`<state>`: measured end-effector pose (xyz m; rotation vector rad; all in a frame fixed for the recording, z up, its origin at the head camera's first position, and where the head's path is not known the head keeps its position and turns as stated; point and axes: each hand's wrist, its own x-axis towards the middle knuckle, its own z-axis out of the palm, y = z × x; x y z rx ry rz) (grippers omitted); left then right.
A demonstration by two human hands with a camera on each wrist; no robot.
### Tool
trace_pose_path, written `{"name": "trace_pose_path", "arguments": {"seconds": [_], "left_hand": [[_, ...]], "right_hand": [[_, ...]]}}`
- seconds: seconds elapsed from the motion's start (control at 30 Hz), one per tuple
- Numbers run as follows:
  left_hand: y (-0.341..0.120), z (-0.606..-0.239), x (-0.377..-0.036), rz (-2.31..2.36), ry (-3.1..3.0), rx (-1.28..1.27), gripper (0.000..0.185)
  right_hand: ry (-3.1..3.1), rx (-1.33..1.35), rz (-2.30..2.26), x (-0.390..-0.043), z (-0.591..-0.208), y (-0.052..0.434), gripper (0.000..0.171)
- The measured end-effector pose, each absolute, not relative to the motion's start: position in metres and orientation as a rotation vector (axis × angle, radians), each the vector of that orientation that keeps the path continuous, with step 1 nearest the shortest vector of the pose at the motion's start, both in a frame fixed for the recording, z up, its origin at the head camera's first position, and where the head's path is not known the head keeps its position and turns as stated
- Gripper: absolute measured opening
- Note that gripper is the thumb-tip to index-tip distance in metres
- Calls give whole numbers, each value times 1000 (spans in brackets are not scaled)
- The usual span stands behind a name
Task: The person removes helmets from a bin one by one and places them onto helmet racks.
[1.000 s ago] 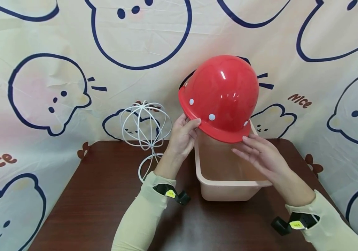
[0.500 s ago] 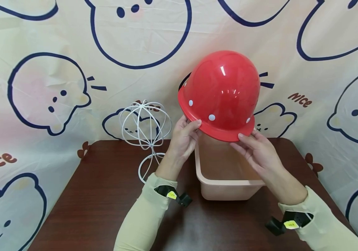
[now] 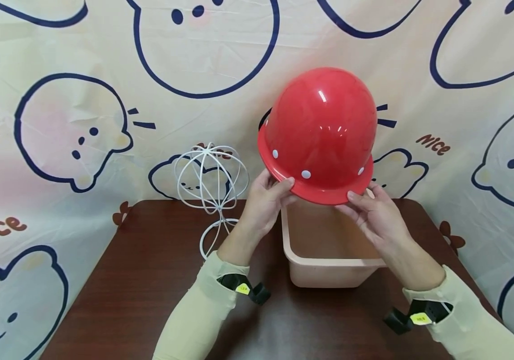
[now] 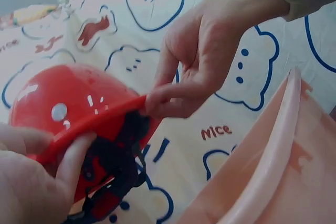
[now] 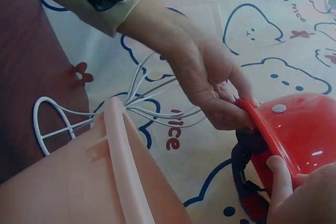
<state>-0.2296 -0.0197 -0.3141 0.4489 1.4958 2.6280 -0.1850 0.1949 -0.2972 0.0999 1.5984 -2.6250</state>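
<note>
A glossy red hard hat with white round rivets is held up above the beige-pink plastic bin. My left hand pinches its brim at the left, thumb on top and fingers underneath. At the right part of the brim, my right hand pinches in the same manner. Dark inner straps hang under the shell in the left wrist view. The right wrist view also shows the hard hat gripped by both hands at the brim edge.
A white wire stand with a round cage top stands left of the bin. Both are on a dark brown table. Behind them hangs a pale cloth with cartoon outlines.
My right hand, with fingers loosely at the brim a second ago, has moved in and now pinches it. The hard hat has risen slightly and turned its brim more level.
</note>
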Motion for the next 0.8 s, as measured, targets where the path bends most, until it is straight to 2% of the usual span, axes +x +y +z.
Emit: {"name": "trace_pose_path", "arguments": {"seconds": [0.33, 0.8], "left_hand": [[-14, -305, -218, 2906, 1576, 205, 41], [-30, -292, -206, 2930, 1692, 253, 40]], "right_hand": [[1621, 24, -2675, -184, -282, 187, 68], [1419, -100, -2691, -187, -273, 175, 60]]}}
